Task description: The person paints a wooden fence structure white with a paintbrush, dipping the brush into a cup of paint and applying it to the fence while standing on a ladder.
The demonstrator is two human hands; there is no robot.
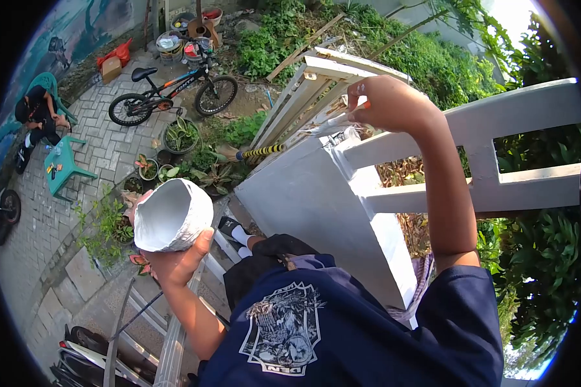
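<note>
Left hand point(174, 258) raised at chest height, forearm angled up from below, fingers wrapped under and around a white paint-coated bowl point(172, 215), thumb pressed on its near rim, mouth tilted toward the left. Right hand point(384, 103) stretched up and forward, elbow bent, arm running down to the blue shirt sleeve, fingers closed on a paintbrush point(332, 122) with bristles touching the top of the white concrete pillar point(316, 200) beside the white railing point(516, 113). Far below on the paved yard: a bicycle point(171, 93), potted plants point(181, 137), a green table point(64, 166) and a seated person point(37, 116).
</note>
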